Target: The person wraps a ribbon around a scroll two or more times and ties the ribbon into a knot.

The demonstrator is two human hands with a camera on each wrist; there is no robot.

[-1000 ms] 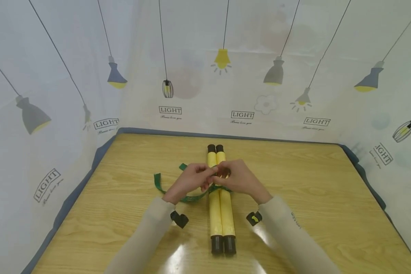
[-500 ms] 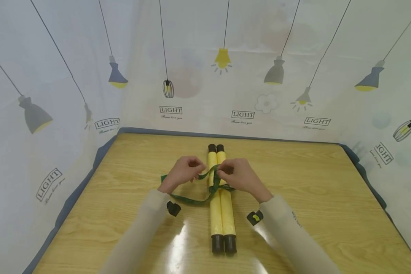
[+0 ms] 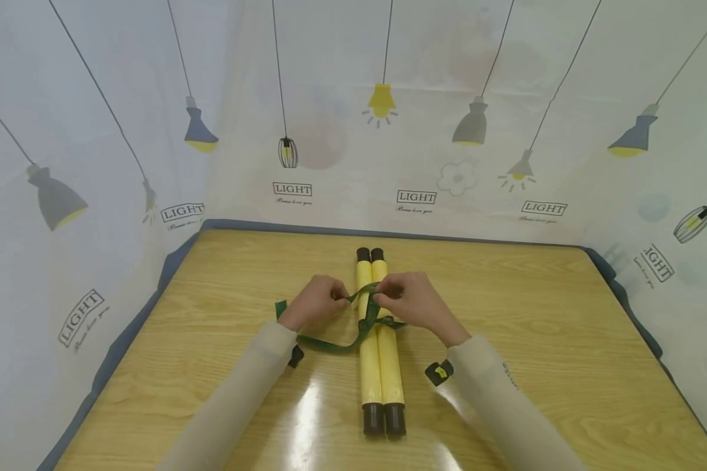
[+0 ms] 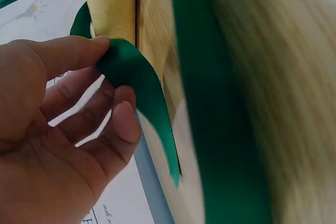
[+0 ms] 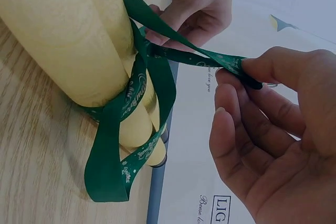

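Two yellow tubes [image 3: 381, 366] with dark end caps lie side by side on the table, pointing away from me. A green ribbon [image 5: 126, 98] with white printed lettering goes round them near their middle. Left of the tubes, my left hand [image 3: 315, 302] pinches one stretch of the ribbon between thumb and fingers, its tail hanging past the fingertips in the left wrist view. My right hand [image 3: 412, 301], over the right tube, pinches a folded bight of ribbon at thumb and forefinger. A slack loop hangs beside the tubes in the right wrist view.
The wood-grain table [image 3: 536, 366] has a blue-grey edging [image 3: 294, 227] along its back and sides. White sheeting [image 3: 342, 59] printed with lamps surrounds it on three sides. A small dark wrist camera [image 3: 438, 373] sits by the right cuff.
Both hands were together over the tubes; the left has moved left, drawing a strand of ribbon between them. The right hand stays almost in place, and the tubes have not shifted.
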